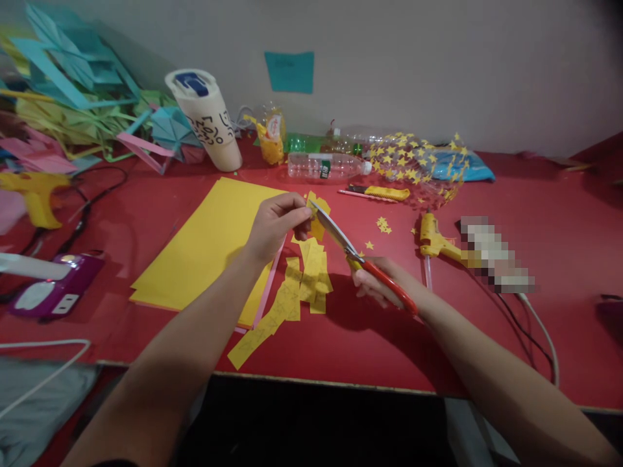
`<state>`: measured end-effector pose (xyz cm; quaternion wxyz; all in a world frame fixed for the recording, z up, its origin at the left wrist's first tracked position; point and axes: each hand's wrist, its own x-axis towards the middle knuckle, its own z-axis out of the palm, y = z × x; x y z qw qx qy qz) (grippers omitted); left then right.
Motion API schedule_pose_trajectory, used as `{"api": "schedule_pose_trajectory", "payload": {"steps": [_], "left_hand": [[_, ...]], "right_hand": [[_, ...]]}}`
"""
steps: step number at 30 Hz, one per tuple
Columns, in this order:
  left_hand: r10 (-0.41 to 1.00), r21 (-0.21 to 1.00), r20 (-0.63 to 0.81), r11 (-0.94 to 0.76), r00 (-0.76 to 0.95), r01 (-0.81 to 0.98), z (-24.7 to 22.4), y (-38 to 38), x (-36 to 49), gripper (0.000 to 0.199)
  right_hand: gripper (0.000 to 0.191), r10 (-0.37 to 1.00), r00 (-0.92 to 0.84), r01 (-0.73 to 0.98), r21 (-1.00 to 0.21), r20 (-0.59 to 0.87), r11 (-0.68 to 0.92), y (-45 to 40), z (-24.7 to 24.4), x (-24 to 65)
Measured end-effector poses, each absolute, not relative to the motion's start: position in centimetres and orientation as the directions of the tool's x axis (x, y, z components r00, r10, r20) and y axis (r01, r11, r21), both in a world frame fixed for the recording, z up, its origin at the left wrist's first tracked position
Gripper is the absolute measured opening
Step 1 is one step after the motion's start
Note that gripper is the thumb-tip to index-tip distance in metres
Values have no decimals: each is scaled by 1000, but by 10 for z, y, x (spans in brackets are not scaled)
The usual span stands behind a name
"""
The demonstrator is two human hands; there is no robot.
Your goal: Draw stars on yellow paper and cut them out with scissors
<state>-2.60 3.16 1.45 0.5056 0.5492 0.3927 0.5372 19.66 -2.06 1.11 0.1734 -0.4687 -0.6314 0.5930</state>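
Observation:
Between the fingertips of my left hand [281, 220] is a small piece of yellow paper [313, 212]. My right hand [377, 282] grips red-handled scissors [341, 237], whose blade tips reach that piece. Below my hands lie several yellow paper strips [292, 285] with pencilled star outlines. Under my left wrist is a stack of yellow sheets [204, 240], with pink paper showing at its edge. Small cut yellow stars [383, 225] rest on the red table beyond the scissors.
A yellow glue gun [433, 237] lies right of my right hand, near a blurred-out device [496, 253]. Behind are a utility knife [387, 192], a plastic bottle [326, 167], a star-covered clear object [413, 162] and a white tumbler [209, 123]. A purple power strip [56, 285] sits left.

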Motion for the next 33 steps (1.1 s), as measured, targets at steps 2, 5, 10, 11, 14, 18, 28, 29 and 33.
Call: {"api": "schedule_pose_trajectory", "payload": {"steps": [2, 5, 10, 11, 14, 18, 28, 29, 33], "left_hand": [[973, 973, 204, -189, 110, -129, 14, 31, -25, 12], [973, 971, 207, -191, 106, -145, 14, 31, -23, 13], [974, 971, 202, -186, 102, -150, 13, 31, -22, 12], [974, 972, 200, -184, 103, -145, 12, 31, -23, 12], [976, 976, 190, -176, 105, -129, 11, 31, -23, 12], [977, 979, 182, -170, 107, -116, 10, 31, -24, 13], [978, 980, 171, -156, 120, -122, 9, 32, -24, 14], [978, 980, 169, -153, 120, -127, 9, 32, -24, 14], [982, 984, 148, -134, 113, -120, 10, 32, -24, 15]], "right_hand": [[61, 804, -494, 382, -913, -331, -142, -21, 8, 196], [62, 823, -467, 382, -913, -323, -141, -21, 5, 196], [60, 822, -445, 416, -895, -356, -162, -23, 7, 196], [60, 821, -433, 427, -887, -372, -176, -23, 7, 195], [63, 823, -413, 430, -880, -389, -201, -24, 9, 194], [64, 819, -453, 388, -905, -352, -175, -24, 8, 192], [63, 814, -454, 397, -900, -362, -179, -25, 11, 191], [63, 817, -447, 399, -898, -365, -183, -25, 12, 191], [62, 824, -437, 387, -902, -361, -191, -25, 11, 191]]}}
